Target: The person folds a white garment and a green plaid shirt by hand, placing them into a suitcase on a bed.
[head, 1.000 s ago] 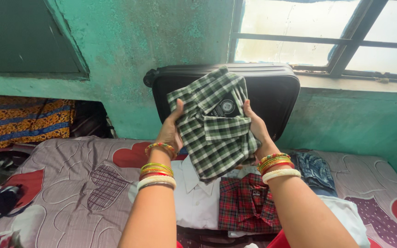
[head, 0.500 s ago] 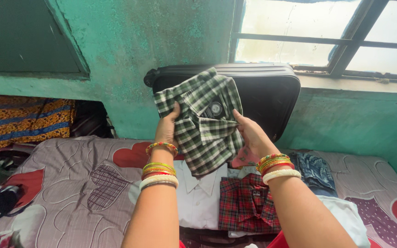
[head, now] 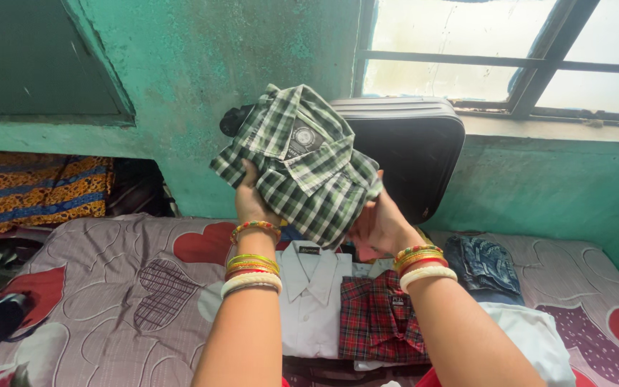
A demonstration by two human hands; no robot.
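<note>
1. Green checked shirt (head: 299,165), folded, held up before black suitcase (head: 410,154), long axis tilted up-left.
2. Left hand (head: 251,201) gripping its lower-left edge; right hand (head: 375,228) clasping beneath, equally near.

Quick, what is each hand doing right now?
Left hand: closed on the green checked shirt.
Right hand: holding the same shirt from below.

Suitcase (head: 410,154) stands behind folded shirts (head: 345,308) on the bed (head: 123,287).
</note>
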